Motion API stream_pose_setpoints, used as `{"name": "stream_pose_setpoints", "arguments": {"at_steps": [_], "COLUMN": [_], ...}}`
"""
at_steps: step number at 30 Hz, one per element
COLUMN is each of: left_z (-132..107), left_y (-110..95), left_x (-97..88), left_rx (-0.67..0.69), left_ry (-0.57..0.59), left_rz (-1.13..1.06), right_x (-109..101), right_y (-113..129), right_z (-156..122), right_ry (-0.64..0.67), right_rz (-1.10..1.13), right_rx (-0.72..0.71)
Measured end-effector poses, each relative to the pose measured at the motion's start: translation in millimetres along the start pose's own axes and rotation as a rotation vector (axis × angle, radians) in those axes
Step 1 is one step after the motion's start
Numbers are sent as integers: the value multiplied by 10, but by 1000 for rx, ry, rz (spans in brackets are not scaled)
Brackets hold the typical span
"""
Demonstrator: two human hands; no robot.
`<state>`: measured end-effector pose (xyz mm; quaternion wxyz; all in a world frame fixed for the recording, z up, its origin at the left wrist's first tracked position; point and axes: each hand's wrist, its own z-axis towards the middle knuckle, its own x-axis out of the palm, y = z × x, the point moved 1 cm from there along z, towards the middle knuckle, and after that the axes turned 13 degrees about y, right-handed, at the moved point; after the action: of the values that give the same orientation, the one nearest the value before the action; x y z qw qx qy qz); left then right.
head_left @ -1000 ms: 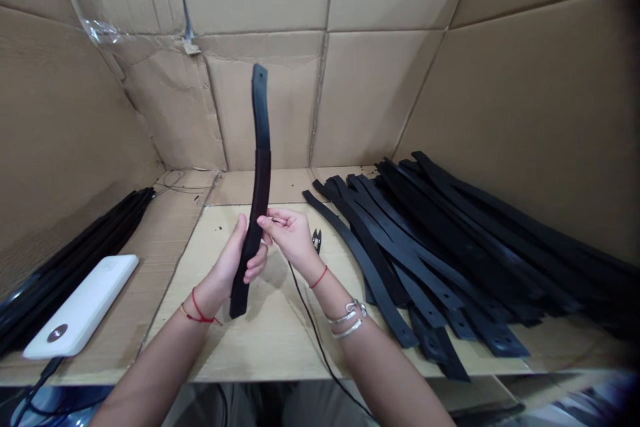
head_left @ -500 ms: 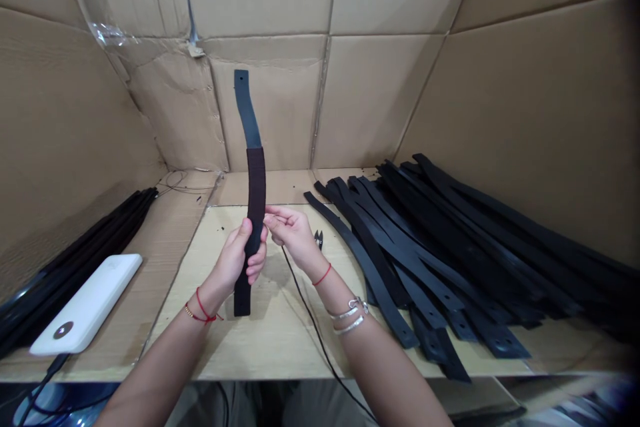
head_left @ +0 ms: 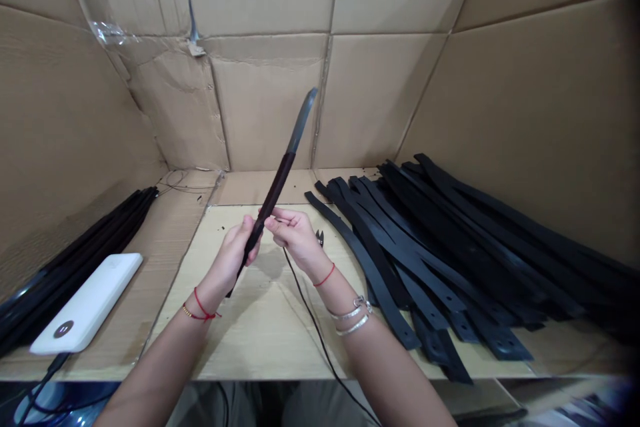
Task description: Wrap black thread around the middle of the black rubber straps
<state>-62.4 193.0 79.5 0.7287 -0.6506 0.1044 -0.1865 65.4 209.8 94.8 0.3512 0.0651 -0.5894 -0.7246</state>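
Note:
A long dark strap (head_left: 275,192) is held up in front of me, slanting to the upper right with its narrow edge towards me. Its top end is bare and grey-black; a dark brown covering wraps the middle. My left hand (head_left: 236,250) is closed around the lower part, thumb on the near side. My right hand (head_left: 290,233) pinches at the strap's right edge, just beside the left fingers. A thin black cord (head_left: 310,310) runs from under the right fingers down to my lap; exactly how the fingertips grip it is hidden.
Many similar black straps (head_left: 430,260) lie heaped on the right. Small snips (head_left: 320,237) lie partly hidden behind my right hand. At left are a bundle of dark straps (head_left: 100,240) and a white power bank (head_left: 90,303) with a cable. Cardboard walls (head_left: 270,100) enclose the table.
The strap has turned from nearly upright and face-on to edge-on, its top swinging right and its lower end moving left and up. Both hands stay close together on it.

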Motion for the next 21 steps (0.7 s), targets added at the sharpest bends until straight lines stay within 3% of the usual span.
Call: {"name": "stream_pose_setpoints", "arguments": {"at_steps": [4, 10, 16, 21], "left_z": [-12, -30, -24, -15], "left_y": [5, -14, -19, -14], "left_x": [30, 90, 78, 59], "left_rx": [-10, -94, -91, -67], "left_ry": [45, 192, 115, 47], "left_rz": [-248, -507, -500, -466], "right_x": [18, 14, 7, 61], "right_y": [-78, -104, -84, -79], "right_z": [11, 25, 42, 46], "right_ry": [57, -43, -119, -107], "right_rz": [53, -52, -198, -203], "right_rx": [16, -35, -59, -106]}}
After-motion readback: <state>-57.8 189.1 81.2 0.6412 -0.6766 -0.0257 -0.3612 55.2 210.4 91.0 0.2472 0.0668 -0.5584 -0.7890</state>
